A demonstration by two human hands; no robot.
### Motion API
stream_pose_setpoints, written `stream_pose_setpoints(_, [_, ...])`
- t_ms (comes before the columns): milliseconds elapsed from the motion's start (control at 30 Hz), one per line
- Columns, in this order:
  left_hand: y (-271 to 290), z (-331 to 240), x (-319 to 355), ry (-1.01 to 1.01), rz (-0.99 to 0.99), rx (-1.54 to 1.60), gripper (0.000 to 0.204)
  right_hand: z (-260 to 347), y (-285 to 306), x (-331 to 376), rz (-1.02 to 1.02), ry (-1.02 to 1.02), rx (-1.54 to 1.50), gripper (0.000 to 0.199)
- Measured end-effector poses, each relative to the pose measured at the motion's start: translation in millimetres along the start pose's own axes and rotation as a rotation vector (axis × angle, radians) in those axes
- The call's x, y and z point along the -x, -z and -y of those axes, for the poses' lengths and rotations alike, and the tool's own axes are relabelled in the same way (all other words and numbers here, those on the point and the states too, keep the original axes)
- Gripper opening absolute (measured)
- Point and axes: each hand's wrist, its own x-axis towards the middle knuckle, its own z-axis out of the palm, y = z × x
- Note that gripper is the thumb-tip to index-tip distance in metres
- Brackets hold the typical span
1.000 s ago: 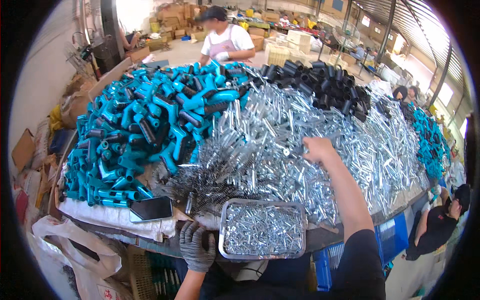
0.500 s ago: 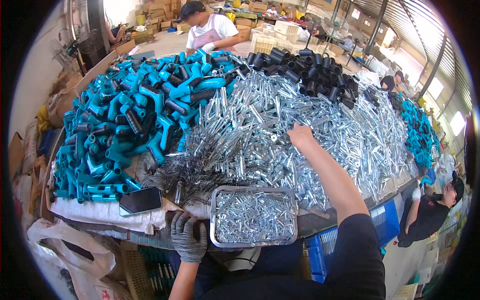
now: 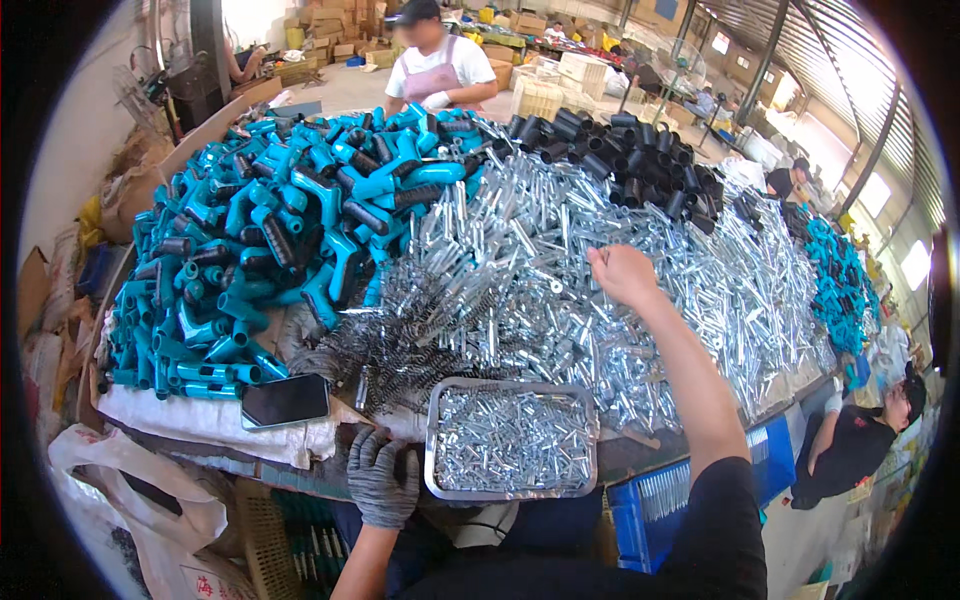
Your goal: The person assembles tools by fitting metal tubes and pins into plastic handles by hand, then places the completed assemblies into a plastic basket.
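Observation:
My right hand (image 3: 624, 274), bare, is over the wide heap of shiny metal tubes and rods (image 3: 540, 215). Its fingers are curled together, and what they hold, if anything, is hidden. Wearing a grey knitted glove, my left hand (image 3: 383, 480) lies on the table's front edge with its fingers stretched out and nothing in them. Just right of it stands a grey-rimmed tray (image 3: 432, 440) filled with small metal pins (image 3: 515, 440). Dark thin springs (image 3: 410, 320) lie in a tangle behind that tray.
Teal and black angled tool handles (image 3: 270, 220) are piled on the left. Black short tubes (image 3: 630, 155) form a mound at the back. A phone (image 3: 286, 402) lies on white cloth. Blue bins (image 3: 640, 510) stand front right. A co-worker (image 3: 445, 70) is across the table.
My right hand has shifted a little to the right and nearer over the metal tubes, its fingers still curled. My left hand stays on the table edge.

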Motion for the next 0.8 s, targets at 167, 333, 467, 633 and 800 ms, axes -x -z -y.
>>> stream_pose_setpoints(167, [-8, 2, 1, -0.023, -0.009, 0.012, 0.023, -21, -52, -34, -0.014, -0.251, -0.095, 0.038])
stream_pose_setpoints(333, [-4, -2, -1, 0.001, 0.006, 0.016, 0.019, -25, -72, -58, 0.137, -0.341, -0.140, 0.033])
stream_pose_setpoints(467, [-8, 1, 1, -0.018, 0.005, 0.047, 0.017, -41, -94, -66, 0.037, -0.400, -0.253, 0.031])
stream_pose_setpoints(633, [-7, 2, 0, -0.035, -0.017, 0.057, 0.016, -45, -87, -48, 0.092, -0.335, -0.542, 0.021])
stream_pose_setpoints(800, [-7, -1, -2, -0.050, 0.008, 0.069, 0.014, 9, -41, 12, -0.395, -0.208, -0.095, 0.024])
